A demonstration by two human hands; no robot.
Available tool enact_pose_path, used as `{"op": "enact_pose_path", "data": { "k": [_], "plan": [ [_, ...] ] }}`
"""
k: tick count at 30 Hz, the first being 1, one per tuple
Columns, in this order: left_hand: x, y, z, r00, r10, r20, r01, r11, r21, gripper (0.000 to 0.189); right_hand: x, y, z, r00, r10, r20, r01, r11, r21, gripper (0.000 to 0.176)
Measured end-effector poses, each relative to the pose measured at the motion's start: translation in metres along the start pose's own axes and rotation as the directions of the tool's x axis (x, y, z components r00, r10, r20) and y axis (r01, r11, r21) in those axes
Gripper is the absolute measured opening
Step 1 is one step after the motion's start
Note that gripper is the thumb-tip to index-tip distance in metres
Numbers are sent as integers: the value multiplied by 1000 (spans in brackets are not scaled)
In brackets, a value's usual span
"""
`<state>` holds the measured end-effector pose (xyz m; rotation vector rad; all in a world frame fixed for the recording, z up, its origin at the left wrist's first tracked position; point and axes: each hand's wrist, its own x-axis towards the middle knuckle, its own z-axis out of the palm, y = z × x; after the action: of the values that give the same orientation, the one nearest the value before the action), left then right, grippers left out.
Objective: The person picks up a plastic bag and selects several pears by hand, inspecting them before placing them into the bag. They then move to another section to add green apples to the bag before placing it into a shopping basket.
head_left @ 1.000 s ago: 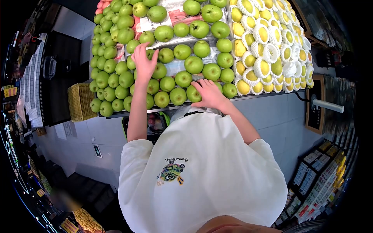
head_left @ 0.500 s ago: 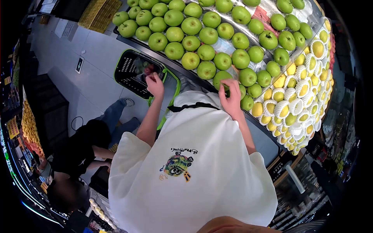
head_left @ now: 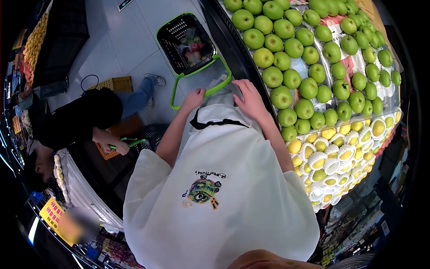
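Observation:
My left hand [head_left: 194,99] is closed around the green handle [head_left: 219,87] of a shopping basket. The black basket [head_left: 177,56] with a green rim is beyond my hands, and bagged red fruit [head_left: 194,46] lies inside it. My right hand [head_left: 249,99] has thumb and fingers apart, with nothing visible between them. It is beside the dark edge of the fruit stand, near a crumpled clear plastic bag [head_left: 219,84] in front of my waist. Green apples [head_left: 281,97] sit in rows just right of that hand.
Yellow fruit in white foam nets [head_left: 345,153] fills the stand's near right part. To the left, a person in black [head_left: 80,114] holds a green-handled basket [head_left: 150,136]. A yellow crate [head_left: 117,84] stands on the floor, and a yellow price sign [head_left: 53,214] is at lower left.
My view has turned, shifting the stand right and down. My left hand has left the basket's inside and closed on its handle. My right hand has come away from the apples, fingers opened.

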<state>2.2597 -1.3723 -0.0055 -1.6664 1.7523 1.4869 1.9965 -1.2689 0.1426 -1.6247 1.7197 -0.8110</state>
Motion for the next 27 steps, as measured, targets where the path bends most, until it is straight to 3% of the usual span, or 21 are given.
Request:
{"op": "enact_pose_path", "data": {
  "k": [1, 2, 4, 9, 13, 14, 16, 17, 19, 20, 23, 25, 27],
  "plan": [
    [-5, 2, 0, 976, 147, -160, -140, 989, 55, 60, 7, 2, 11, 997, -37, 64, 41, 997, -69, 51],
    [-6, 3, -1, 977, 118, -178, -113, 993, 35, 60, 14, 5, 21, 987, -16, 158, 27, 998, -63, 61],
    [-9, 2, 1, 954, 191, -231, -173, 980, 94, 59, 23, 5, 42, 973, -70, 220, 98, 988, -119, 63],
    [-15, 17, -12, 955, 195, -224, -181, 980, 79, 57, 51, 14, 86, 935, -116, 334, 220, 931, -292, 68],
    [2, 17, -36, 933, 326, -152, -313, 944, 105, 59, 76, 23, 104, 944, -43, 327, 161, 926, -342, 52],
    [3, 21, -49, 932, 329, -152, -316, 943, 100, 59, 84, 26, 111, 966, -56, 253, 145, 926, -348, 39],
    [9, 31, -74, 962, 171, 213, -160, 985, -64, 61, 96, 32, 115, 965, -15, 262, 107, 934, -341, 35],
    [23, 28, -80, 958, 180, 223, -169, 983, -68, 61, 104, 30, 113, 962, 20, 271, 74, 941, -331, 31],
    [63, 11, -81, 939, 265, 218, -196, 936, -294, 59, 118, 20, 104, 941, 96, 326, 14, 947, -319, 30],
    [85, 3, -83, 931, 287, 227, -140, 853, -503, 51, 125, 13, 100, 911, 158, 381, -41, 954, -298, 30],
    [160, -32, -92, 960, 211, 185, -34, 744, -667, 51, 132, 11, 101, 878, 205, 433, -94, 960, -264, 33],
    [210, -59, -98, 965, 163, 205, 19, 737, -676, 47, 131, 15, 103, 847, 250, 469, -140, 956, -257, 33],
    [259, -78, -108, 990, -87, 111, 128, 888, -442, 42, 134, 15, 101, 805, 293, 516, -177, 948, -263, 33]
  ]
}}
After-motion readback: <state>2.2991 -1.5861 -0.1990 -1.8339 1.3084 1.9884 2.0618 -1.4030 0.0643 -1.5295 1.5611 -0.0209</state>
